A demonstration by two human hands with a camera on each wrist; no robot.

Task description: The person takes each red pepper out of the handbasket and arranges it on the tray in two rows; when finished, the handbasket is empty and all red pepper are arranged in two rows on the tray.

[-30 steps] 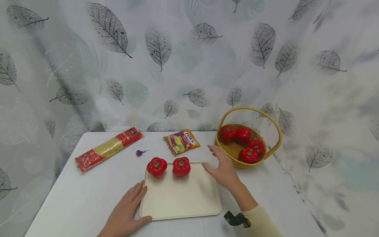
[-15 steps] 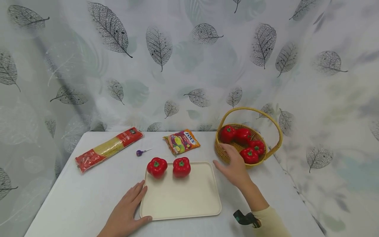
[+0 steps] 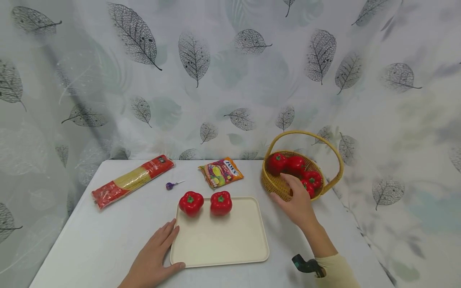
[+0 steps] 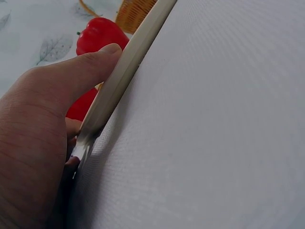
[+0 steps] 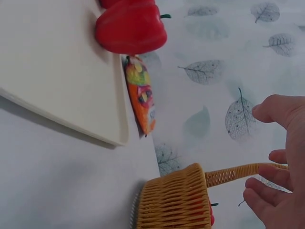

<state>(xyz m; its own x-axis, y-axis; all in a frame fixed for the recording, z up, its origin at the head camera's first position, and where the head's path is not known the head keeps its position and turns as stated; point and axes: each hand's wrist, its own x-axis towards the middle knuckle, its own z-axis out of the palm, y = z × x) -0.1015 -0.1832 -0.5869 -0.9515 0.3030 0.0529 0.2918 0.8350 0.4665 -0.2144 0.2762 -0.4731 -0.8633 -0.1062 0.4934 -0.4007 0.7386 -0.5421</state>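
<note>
Right hand (image 3: 298, 205) at near side of oval tan wicker basket (image 3: 271, 183), thumb and fingers wide apart; cannot tell whether touching rim. Inside: four glossy red bell peppers (image 3: 311, 179), nearest partly behind hand. Left hand (image 3: 153, 254) at corner of rectangular cream tray (image 3: 223, 242), fingers and thumb spread along edges, fingers largely hidden in left-wrist view. On tray: two red peppers (image 3: 221, 203).

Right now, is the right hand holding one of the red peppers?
No, the right wrist view shows the right hand with nothing between its thumb and fingers.
</note>
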